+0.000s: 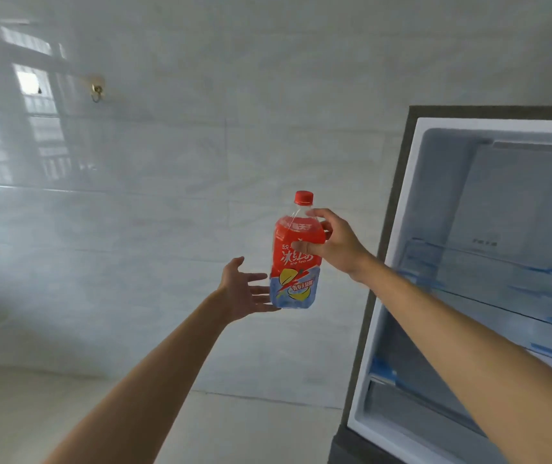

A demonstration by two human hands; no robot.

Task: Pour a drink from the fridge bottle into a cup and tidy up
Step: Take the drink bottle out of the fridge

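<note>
An ice tea bottle point(296, 262) with a red cap and a red, blue and yellow label hangs upright in the air at the middle of the view. My right hand point(334, 244) grips its upper half, thumb across the label and fingers behind the shoulder. My left hand point(244, 289) is spread open just left of the bottle's lower part, fingertips at its base; I cannot tell if they touch. No cup is in view.
The open fridge point(398, 229) stands at the right, its white compartment showing glass shelves with blue tape strips point(549, 271). A glossy pale tiled wall point(167, 162) fills the background, with a brass hook point(97, 90) at the upper left.
</note>
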